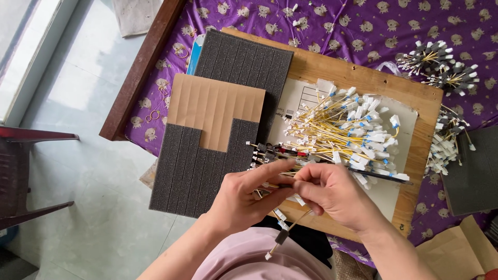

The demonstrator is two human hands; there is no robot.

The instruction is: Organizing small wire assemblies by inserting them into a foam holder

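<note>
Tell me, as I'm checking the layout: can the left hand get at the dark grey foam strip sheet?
Probably yes: the dark grey foam strip sheet lies uncovered right beside the left hand, though its fingers pinch thin yellow wires.

Purple bear-print cloth (363,26) — grey foam (197,171), yellow wires (332,132).

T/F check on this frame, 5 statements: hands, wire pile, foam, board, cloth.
1. Both hands, left hand and right hand, meet over a thin yellow wire. True.
2. The pile of yellow wires with white connectors lies on the floor. False: it lies on the wooden board.
3. The dark foam sheet is cut into strips, some gone, showing brown card. True.
4. The tablecloth is plain green. False: it is purple with a small printed pattern.
5. The left hand is resting flat on the foam. False: its fingers pinch wire beside the right hand.
</note>
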